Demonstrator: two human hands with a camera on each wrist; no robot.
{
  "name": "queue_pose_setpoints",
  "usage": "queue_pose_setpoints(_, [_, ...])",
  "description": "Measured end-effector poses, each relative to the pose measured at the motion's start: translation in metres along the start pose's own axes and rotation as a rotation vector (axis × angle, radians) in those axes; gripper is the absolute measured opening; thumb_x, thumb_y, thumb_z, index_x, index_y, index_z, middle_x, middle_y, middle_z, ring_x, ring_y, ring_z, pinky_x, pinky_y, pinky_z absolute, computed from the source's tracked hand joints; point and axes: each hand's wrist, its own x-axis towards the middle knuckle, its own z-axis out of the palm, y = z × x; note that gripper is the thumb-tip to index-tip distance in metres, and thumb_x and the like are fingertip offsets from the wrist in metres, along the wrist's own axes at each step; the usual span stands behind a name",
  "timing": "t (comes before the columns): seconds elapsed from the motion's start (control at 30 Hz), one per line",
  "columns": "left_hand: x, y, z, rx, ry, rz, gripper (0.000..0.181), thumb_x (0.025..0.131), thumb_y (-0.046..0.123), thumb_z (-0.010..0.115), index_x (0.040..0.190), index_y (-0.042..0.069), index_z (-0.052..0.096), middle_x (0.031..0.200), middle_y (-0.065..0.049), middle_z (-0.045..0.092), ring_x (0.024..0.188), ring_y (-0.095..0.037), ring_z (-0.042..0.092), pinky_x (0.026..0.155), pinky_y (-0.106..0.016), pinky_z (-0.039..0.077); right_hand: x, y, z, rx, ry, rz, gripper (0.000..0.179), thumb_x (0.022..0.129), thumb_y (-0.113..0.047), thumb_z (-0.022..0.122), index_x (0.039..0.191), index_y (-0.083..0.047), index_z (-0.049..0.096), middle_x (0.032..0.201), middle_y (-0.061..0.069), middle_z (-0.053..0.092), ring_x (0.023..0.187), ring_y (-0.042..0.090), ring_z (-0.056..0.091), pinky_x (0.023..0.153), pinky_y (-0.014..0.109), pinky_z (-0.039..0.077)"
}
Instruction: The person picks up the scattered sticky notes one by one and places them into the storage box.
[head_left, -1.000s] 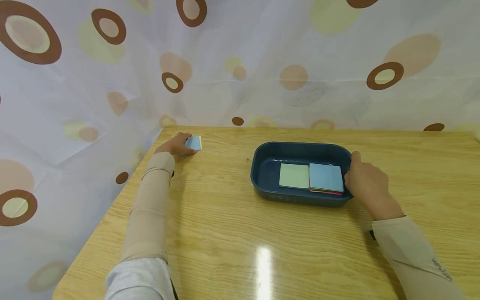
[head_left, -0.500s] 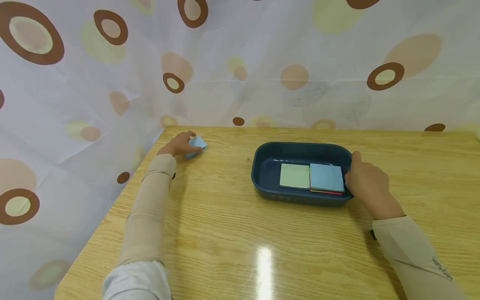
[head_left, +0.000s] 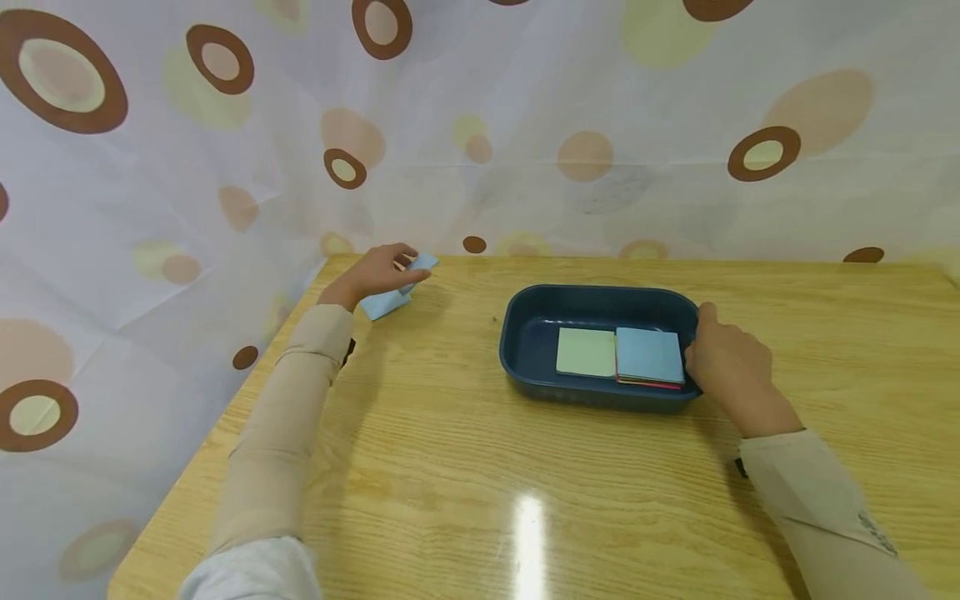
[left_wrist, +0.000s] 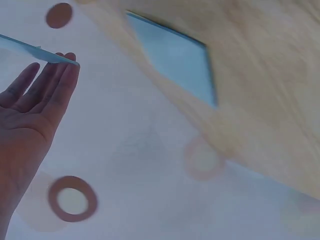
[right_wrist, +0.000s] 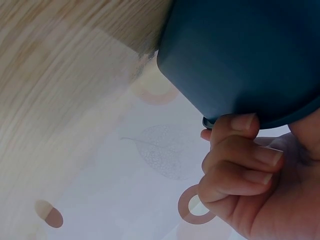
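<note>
In the head view my left hand (head_left: 381, 271) is raised off the far left of the table, pinching a thin blue square of paper (head_left: 424, 262). The left wrist view shows this blue paper (left_wrist: 37, 51) edge-on at the fingertips. Below the hand, another blue paper square (head_left: 386, 303) lies on the wood, partly hidden by the hand. My right hand (head_left: 731, 367) grips the right end of a dark blue plastic tray (head_left: 540, 387), fingers curled under its rim in the right wrist view. Inside sit a pale green paper stack (head_left: 586, 352) and a blue-topped stack (head_left: 649, 355).
The wooden table (head_left: 435, 467) runs back to a white curtain (head_left: 525, 200) with brown and peach circles. That curtain also closes off the left side, along the table's left edge.
My left hand has lifted and shifted right with one blue paper square, which has come apart from the blue square lying below. The right hand and the tray stay in place.
</note>
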Motion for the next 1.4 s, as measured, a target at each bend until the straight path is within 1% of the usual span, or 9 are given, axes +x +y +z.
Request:
queue_pose_setpoints(0.1, [-0.001,0.037,0.004,0.019,-0.009,0.129,0.065,0.091,0.041,0.063,0.141,0.006,0.043,0.134,-0.015,0.051,0.118,-0.030,0.052,0.095,-0.043,0.045,0.000,0.000,0.001,0.002,0.000,0.001,0.045,0.094,-0.007,0.047,0.124,0.019,0.026,0.062,0.022,0.051,0.053,0.035,0.052,0.046,0.042,0.042])
queue_pose_setpoints(0.23, [-0.002,0.093,0.016,0.119,-0.042,0.332,0.065,0.087,0.039,0.068,0.139,0.005,0.047,0.129,-0.012,0.055,0.112,-0.024,0.055,0.093,-0.037,0.046,0.001,0.000,0.002,0.003,0.001,0.002,0.044,0.095,-0.008,0.047,0.123,0.018,0.026,0.061,0.021,0.051,0.052,0.034,0.051,0.045,0.041,0.042])
queue_pose_setpoints(0.3, [-0.001,0.119,0.027,0.182,-0.073,0.411,0.067,0.086,0.040,0.069,0.139,0.006,0.047,0.129,-0.010,0.056,0.111,-0.021,0.055,0.091,-0.033,0.046,0.001,-0.001,0.002,0.003,0.002,0.001,0.044,0.095,-0.008,0.047,0.124,0.018,0.026,0.060,0.020,0.050,0.051,0.033,0.051,0.044,0.041,0.041])
queue_pose_setpoints(0.4, [0.002,0.152,0.048,0.297,-0.154,0.480,0.071,0.085,0.043,0.069,0.140,0.006,0.046,0.130,-0.008,0.054,0.109,-0.019,0.053,0.089,-0.030,0.045,0.001,0.000,0.001,0.001,0.001,0.004,0.043,0.095,-0.008,0.048,0.123,0.018,0.027,0.060,0.020,0.050,0.052,0.034,0.051,0.045,0.041,0.041])
queue_pose_setpoints(0.53, [0.014,0.181,0.081,0.488,-0.281,0.489,0.075,0.085,0.047,0.066,0.142,0.005,0.041,0.132,-0.008,0.050,0.108,-0.019,0.049,0.089,-0.029,0.043,0.001,0.000,-0.001,-0.003,0.006,0.005,0.043,0.094,-0.008,0.049,0.122,0.018,0.027,0.062,0.022,0.051,0.053,0.035,0.052,0.045,0.042,0.042])
queue_pose_setpoints(0.73, [0.032,0.194,0.124,0.742,-0.412,0.440,0.076,0.088,0.050,0.062,0.144,0.005,0.038,0.137,-0.009,0.047,0.117,-0.020,0.048,0.097,-0.030,0.040,0.003,-0.001,-0.001,-0.006,0.003,0.008,0.045,0.094,-0.009,0.049,0.123,0.018,0.027,0.062,0.023,0.052,0.053,0.036,0.053,0.046,0.043,0.042])
queue_pose_setpoints(0.9, [0.036,0.199,0.142,0.840,-0.482,0.450,0.078,0.091,0.051,0.059,0.147,0.002,0.035,0.143,-0.012,0.044,0.128,-0.022,0.044,0.105,-0.031,0.035,0.002,-0.001,0.001,-0.007,0.014,0.008,0.042,0.094,-0.008,0.049,0.122,0.017,0.029,0.061,0.022,0.052,0.051,0.034,0.053,0.043,0.040,0.042])
queue_pose_setpoints(1.2, [0.042,0.195,0.156,0.821,-0.481,0.471,0.075,0.091,0.050,0.060,0.143,0.000,0.039,0.136,-0.012,0.049,0.120,-0.020,0.049,0.101,-0.029,0.038,0.002,-0.001,0.001,-0.011,0.039,0.000,0.040,0.094,-0.008,0.049,0.119,0.017,0.031,0.060,0.022,0.052,0.051,0.034,0.054,0.042,0.041,0.042])
queue_pose_setpoints(1.4, [0.041,0.192,0.159,0.814,-0.463,0.480,0.073,0.090,0.052,0.060,0.140,0.002,0.043,0.131,-0.010,0.050,0.113,-0.017,0.051,0.097,-0.028,0.041,0.003,0.000,0.002,-0.008,0.017,0.012,0.043,0.094,-0.007,0.048,0.123,0.018,0.028,0.065,0.026,0.053,0.052,0.035,0.054,0.044,0.041,0.043])
